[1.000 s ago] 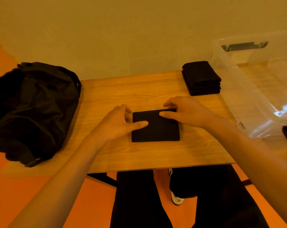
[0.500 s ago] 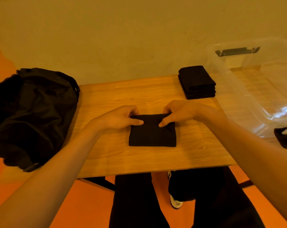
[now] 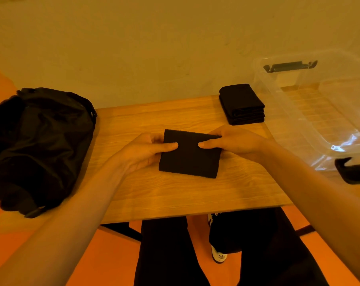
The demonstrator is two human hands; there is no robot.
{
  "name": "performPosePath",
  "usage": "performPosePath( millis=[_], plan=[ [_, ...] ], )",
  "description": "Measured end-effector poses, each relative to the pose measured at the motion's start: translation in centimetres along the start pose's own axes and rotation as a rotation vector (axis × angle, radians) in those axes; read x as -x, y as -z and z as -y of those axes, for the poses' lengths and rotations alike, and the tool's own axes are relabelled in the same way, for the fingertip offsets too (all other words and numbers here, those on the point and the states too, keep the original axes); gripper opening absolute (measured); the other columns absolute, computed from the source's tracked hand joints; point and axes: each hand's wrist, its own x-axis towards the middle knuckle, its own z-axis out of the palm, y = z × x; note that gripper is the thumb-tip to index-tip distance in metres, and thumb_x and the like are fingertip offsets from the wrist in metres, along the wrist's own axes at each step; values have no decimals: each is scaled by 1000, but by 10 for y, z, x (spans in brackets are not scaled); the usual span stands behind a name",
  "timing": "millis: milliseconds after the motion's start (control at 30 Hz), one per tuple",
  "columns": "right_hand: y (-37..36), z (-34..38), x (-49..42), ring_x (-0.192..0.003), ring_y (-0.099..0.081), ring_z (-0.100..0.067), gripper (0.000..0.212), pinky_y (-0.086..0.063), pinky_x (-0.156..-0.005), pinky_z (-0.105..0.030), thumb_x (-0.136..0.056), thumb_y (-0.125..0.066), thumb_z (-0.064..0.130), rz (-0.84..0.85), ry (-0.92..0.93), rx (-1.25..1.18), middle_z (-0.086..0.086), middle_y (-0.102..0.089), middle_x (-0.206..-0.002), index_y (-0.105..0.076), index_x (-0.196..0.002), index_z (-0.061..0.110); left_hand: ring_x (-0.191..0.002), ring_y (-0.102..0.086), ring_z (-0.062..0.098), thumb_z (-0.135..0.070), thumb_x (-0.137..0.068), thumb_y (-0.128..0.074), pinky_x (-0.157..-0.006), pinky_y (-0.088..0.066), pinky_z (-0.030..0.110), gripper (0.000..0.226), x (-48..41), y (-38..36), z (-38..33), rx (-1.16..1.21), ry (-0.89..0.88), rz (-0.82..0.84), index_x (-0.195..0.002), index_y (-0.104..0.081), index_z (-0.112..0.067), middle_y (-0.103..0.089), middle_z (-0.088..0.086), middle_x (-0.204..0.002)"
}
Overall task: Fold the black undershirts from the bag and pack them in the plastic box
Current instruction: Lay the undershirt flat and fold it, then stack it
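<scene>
Containers:
- Plastic box (image 3: 298, 120): clear, lid off, at the right end of the counter (image 3: 146, 195). Wood grain shows through its floor. One black latch (image 3: 289, 67) sits on the far rim and another (image 3: 352, 170) on the near rim.
- Bag (image 3: 38, 145): black and slumped at the left end of the counter, hanging partly over the edge. Its contents cannot be made out.

Task items:
- Stack of folded undershirts (image 3: 242, 104): on the counter's far right, just beside the box's left wall and outside it.
- One folded undershirt (image 3: 189, 155): a small black rectangle at mid-counter, between bag and box, held by both hands.

Hands:
- Left hand (image 3: 137, 155) grips the undershirt's left edge. The thumb lies flat on top and the fingers (image 3: 152, 139) curl round behind.
- Right hand (image 3: 239, 141) grips the right edge in the same way, thumb on top and fingers (image 3: 216, 132) wrapped over the far corner.
- The thumb tips point toward each other, near but apart.
- The undershirt's far edge is tilted up. Whether the near edge touches the counter cannot be told.

Below the counter: black trousers and a shoe (image 3: 218, 254) on the orange floor.
</scene>
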Motion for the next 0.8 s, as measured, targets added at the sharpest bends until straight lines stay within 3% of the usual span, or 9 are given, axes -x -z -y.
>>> performPosePath(
  millis=[100, 267, 367, 500, 667, 800],
  plan=[
    [-1, -5, 4, -96, -67, -3, 29, -50, -69, -14, -92, -70, 39, -32, -1, -34, 8, -73, -105, -67, -118, 26, -105, -73, 21, -5, -83, -73, -84, -61, 28, 32, -2, -2, 9, -58, -10, -36, -115, -69, -3, -75, 12, -112],
    [-2, -10, 11, -92, -65, 2, 10, -47, -63, -10, -94, -66, 41, -88, 30, -124, 15, -72, -100, -65, -102, 36, -109, -71, 24, -26, -100, -60, -94, -57, 39, 28, -5, -10, 14, -74, -205, -113, -120, -64, -8, -75, 12, -113],
    [-3, -14, 15, -102, -65, -3, 24, -48, -71, -15, -93, -66, 43, -121, 45, -148, 12, -72, -106, -67, -114, 31, -97, -73, 13, -33, -104, -52, -85, -57, 30, 18, -6, -22, 8, -246, -310, -201, -107, -63, -19, -77, 1, -100],
    [-4, -21, 21, -102, -68, -6, 29, -51, -73, -18, -92, -67, 43, -190, 58, -241, 9, -73, -107, -67, -117, 27, -91, -72, 4, -31, -103, -55, -72, -58, 18, 20, -13, -37, 2, -272, -398, -269, -113, -64, -16, -75, -2, -102],
    [-1, -30, 28, -98, -71, -4, 34, -57, -80, -23, -92, -68, 41, -260, 81, -357, 8, -76, -105, -67, -122, 27, -101, -71, 6, -36, -101, -57, -86, -57, 24, 16, -28, -49, -9, -228, -334, -209, -109, -69, -29, -74, -7, -108],
    [4, -34, 35, -88, -71, 3, 18, -54, -64, -13, -93, -69, 36, -289, 95, -447, 12, -76, -96, -68, -111, 33, -102, -71, 9, -39, -100, -58, -89, -58, 30, 17, -39, -59, -16, -246, -306, -139, -112, -68, -32, -74, -6, -109]
  ],
)
